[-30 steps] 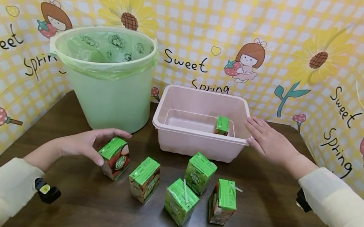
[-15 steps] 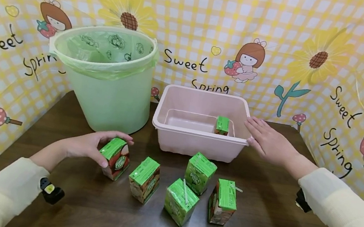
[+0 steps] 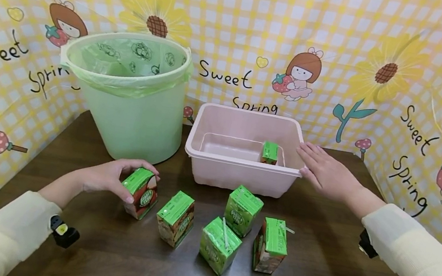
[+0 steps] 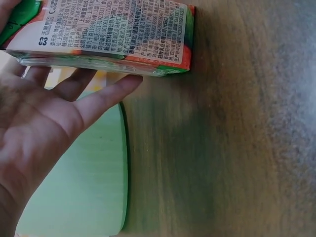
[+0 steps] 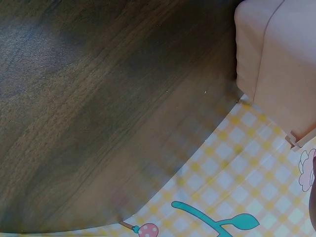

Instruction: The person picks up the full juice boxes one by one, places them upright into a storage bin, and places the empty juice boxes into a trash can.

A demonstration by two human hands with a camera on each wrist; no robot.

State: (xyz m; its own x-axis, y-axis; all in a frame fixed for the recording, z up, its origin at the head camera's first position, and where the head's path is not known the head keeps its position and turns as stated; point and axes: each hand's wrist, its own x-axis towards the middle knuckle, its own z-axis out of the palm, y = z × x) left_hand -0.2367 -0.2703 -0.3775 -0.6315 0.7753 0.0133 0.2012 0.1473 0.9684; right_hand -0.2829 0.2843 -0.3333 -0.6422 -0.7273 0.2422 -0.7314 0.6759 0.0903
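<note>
My left hand [image 3: 103, 180] holds a red-sided juice box [image 3: 144, 199] with a green top, thumb on the near side and fingers round the back. The left wrist view shows this juice box [image 4: 118, 34] close up, its printed side towards the camera, with the fingers along its edge. The box stands on the table, or very close above it; I cannot tell which. My right hand [image 3: 330, 174] has its fingers straight against the right rim of a pink plastic bin [image 3: 239, 162]. One juice box [image 3: 270, 152] is inside that bin.
A brown juice box [image 3: 175, 218], two green juice boxes [image 3: 244, 210] and a red-brown one [image 3: 271, 246] stand on the dark wooden table [image 3: 131, 268]. A green trash can [image 3: 137, 120] with a bag liner is at back left. Patterned cloth [image 3: 238, 29] hangs behind.
My left hand has moved slightly right and its thumb and fingers have closed in on the red-sided juice box. The right hand and the other boxes have stayed in place.
</note>
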